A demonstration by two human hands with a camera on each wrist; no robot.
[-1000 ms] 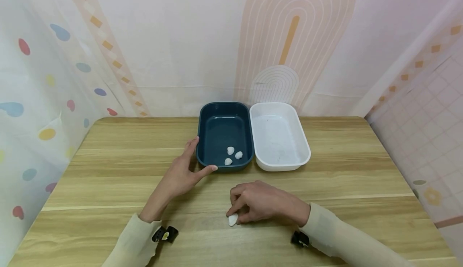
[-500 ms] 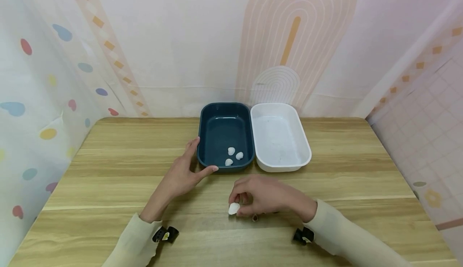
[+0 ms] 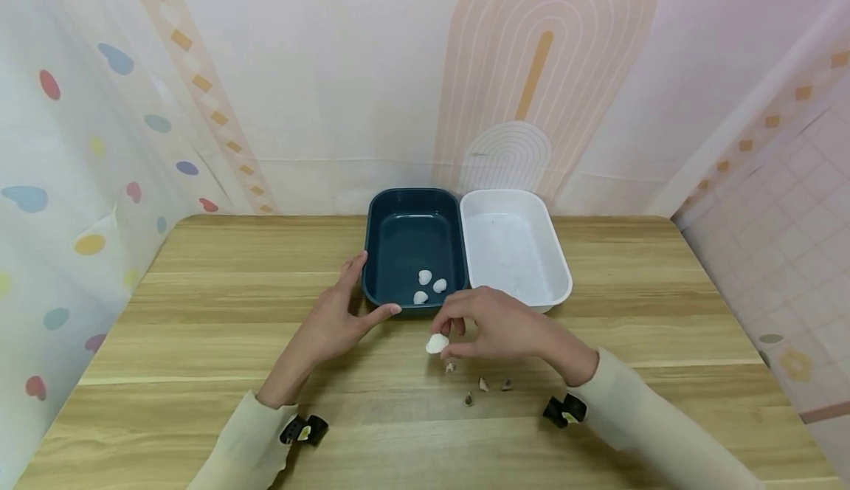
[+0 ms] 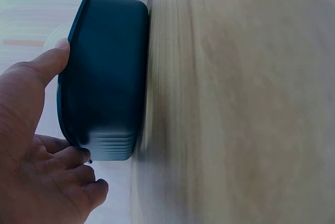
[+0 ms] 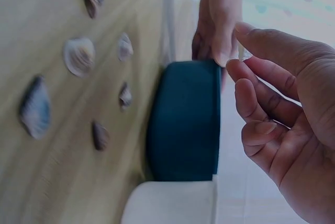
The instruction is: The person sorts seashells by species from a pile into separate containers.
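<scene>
My right hand (image 3: 498,324) pinches a white scallop-like seashell (image 3: 437,343) between thumb and fingertips, above the table just in front of the trays. In the right wrist view only a thin edge of that shell (image 5: 242,52) shows between the fingers. My left hand (image 3: 339,320) rests at the near left corner of a dark teal tray (image 3: 412,235), thumb on the front rim and fingers along the left side. Its thumb (image 4: 57,59) lies straight against the rim in the left wrist view. Three white shells (image 3: 424,277) lie inside the teal tray, toward its near end.
A white tray (image 3: 511,254) stands against the teal tray's right side, its near edge partly behind the right hand. Several small brownish shells (image 3: 483,384) lie on the wooden table (image 3: 232,291) below the right hand. A patterned cloth (image 3: 345,69) hangs behind the table.
My right hand has lifted the white shell off the table and carried it up toward the trays, uncovering small shells beneath. The left hand has stayed at the teal tray.
</scene>
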